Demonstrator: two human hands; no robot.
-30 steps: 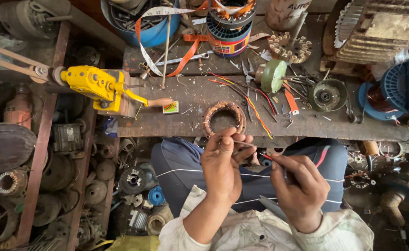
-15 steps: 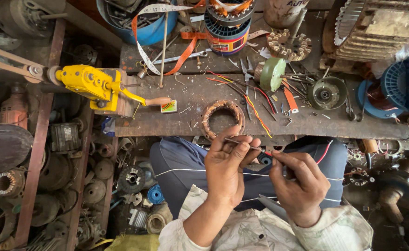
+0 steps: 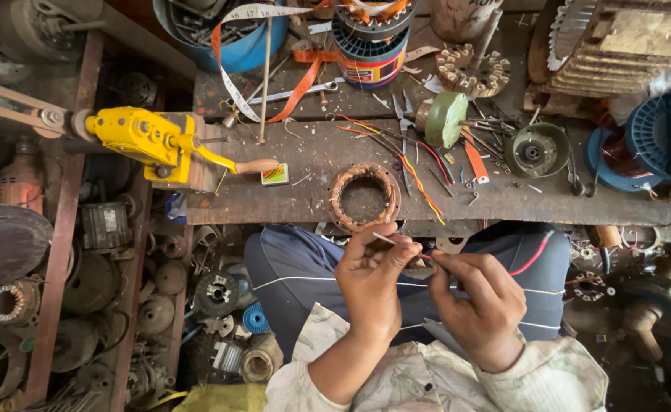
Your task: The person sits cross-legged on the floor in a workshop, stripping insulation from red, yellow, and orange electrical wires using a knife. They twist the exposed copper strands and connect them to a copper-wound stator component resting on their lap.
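Head view: the left hand [image 3: 372, 281] pinches a thin wire [image 3: 385, 239] between thumb and fingers, over the lap, at 6 o'clock from the stator [image 3: 364, 197] on the bench [image 3: 274, 202]. The right hand [image 3: 479, 305] grips the same wire's other end, just beside. I judge short, steady pulls with the fingertips close together work best, so the wire does not kink.

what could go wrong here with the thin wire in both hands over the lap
The left hand and right hand pinch a thin wire over the lap, not the bench; if it slips, it may drop into the cluttered motor parts on the floor. The wound stator ring sits near the bench edge, so a knock could tip it off. Loose coloured wires nearby could snag.
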